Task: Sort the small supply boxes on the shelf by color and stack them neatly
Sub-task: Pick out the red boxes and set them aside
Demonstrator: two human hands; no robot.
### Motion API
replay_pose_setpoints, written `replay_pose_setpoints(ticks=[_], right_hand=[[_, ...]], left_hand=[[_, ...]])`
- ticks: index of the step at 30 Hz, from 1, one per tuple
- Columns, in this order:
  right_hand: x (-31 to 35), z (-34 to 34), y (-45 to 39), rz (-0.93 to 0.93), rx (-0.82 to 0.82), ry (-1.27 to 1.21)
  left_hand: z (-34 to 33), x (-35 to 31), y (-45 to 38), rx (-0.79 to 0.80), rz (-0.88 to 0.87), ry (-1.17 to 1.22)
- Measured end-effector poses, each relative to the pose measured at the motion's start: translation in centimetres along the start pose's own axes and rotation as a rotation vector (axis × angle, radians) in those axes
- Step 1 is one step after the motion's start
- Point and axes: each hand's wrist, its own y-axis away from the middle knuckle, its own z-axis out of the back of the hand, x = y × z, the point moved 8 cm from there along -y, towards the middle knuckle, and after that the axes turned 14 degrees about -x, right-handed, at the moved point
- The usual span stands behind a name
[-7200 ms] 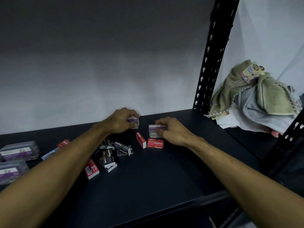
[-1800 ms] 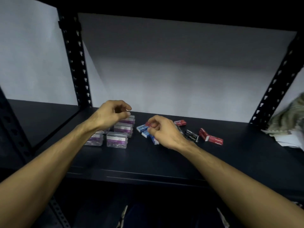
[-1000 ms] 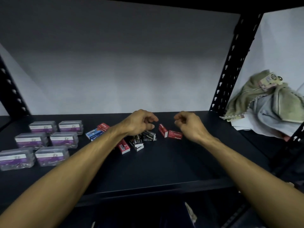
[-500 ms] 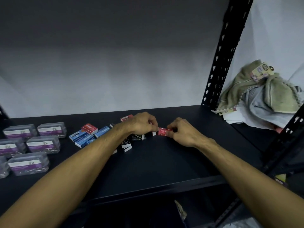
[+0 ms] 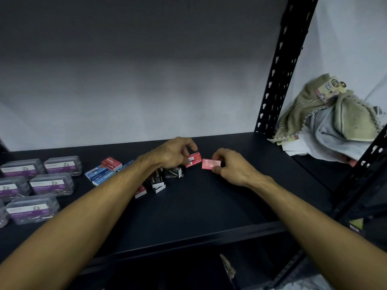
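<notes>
My left hand [image 5: 174, 152] pinches a red staple box [image 5: 193, 159], barcode side up, just above the black shelf [image 5: 209, 206]. My right hand [image 5: 230, 166] grips a second red staple box [image 5: 209, 163] by its right end, close beside the first. Black staple boxes [image 5: 165, 175] lie in a loose heap under my left wrist, with another red box [image 5: 140, 190] partly hidden by my forearm. Blue boxes [image 5: 100, 174] with one red box [image 5: 111, 163] on top lie further left. Several clear purple-labelled boxes [image 5: 51, 184] sit grouped at the far left.
A perforated black upright post [image 5: 278, 65] stands at the back right of the shelf. Beyond it, a pile of folded towels [image 5: 333, 120] rests on the neighbouring shelf. A grey wall closes the back. The shelf's front edge [image 5: 188, 243] runs below my forearms.
Half a second ago both hands met at one red box. Now each hand holds its own red box, slightly apart and lifted. Earlier my hands hovered above the boxes without touching them.
</notes>
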Motion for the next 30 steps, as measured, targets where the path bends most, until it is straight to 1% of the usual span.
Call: replay_pose_setpoints(ticks=[4,7,16,23,30], right_hand=[[0.1,0.3,0.2,0.022,-0.047,-0.019],[0.0,0.5,0.3,0.027,-0.082,-0.022],[-1.6,1.6,0.3,-0.031,-0.105,-0.043],[-3.5,3.3,0.3,-0.054,-0.123,-0.017],[-5.7,4.8,0.6,-0.111,-0.135,-0.009]], left_hand=[[0.0,0.1,-0.3,-0.029,-0.023,-0.044],[-0.1,-0.1,-0.3,-0.020,-0.027,-0.061],[-0.7,-1.1,-0.7,-0.016,-0.061,-0.114],[-1.7,-3.1,-1.4,-0.021,-0.079,-0.091],[-3.6,-6.1,-2.0,-0.106,-0.198,-0.181]])
